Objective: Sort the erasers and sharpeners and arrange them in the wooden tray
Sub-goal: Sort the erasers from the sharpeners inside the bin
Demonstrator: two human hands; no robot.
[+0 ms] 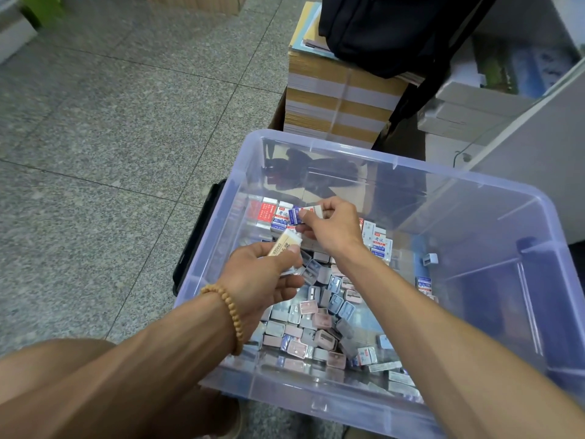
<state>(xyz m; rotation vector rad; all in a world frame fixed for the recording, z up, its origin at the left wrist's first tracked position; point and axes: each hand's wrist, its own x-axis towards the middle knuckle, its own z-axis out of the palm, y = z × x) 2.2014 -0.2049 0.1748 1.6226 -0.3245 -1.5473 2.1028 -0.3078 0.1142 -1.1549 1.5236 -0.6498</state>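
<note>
- Clear plastic bin (395,163) fills the lower right of the frame, standing on a grey speckled floor (95,122).
- Left hand (262,277), a bead bracelet (232,315) on its wrist, reaches in from the lower left and pinches a cream eraser (283,243) between thumb and fingers.
- Right hand (332,228) crosses in from the lower right and holds a blue-and-white eraser (304,213) at its fingertips, above the bin's far end.
- Both forearms cover part of the pile; print on the small wrappers is too fine to read.
- Inside the bin, boxed erasers (272,212) stand in a row at the far end, with loose pink and grey sharpeners (319,312) heaped mid-bin.
- One blue sharpener (429,258) lies apart at the right.
- Upper centre, a black bag (395,30) rests on stacked paper (335,103).
</note>
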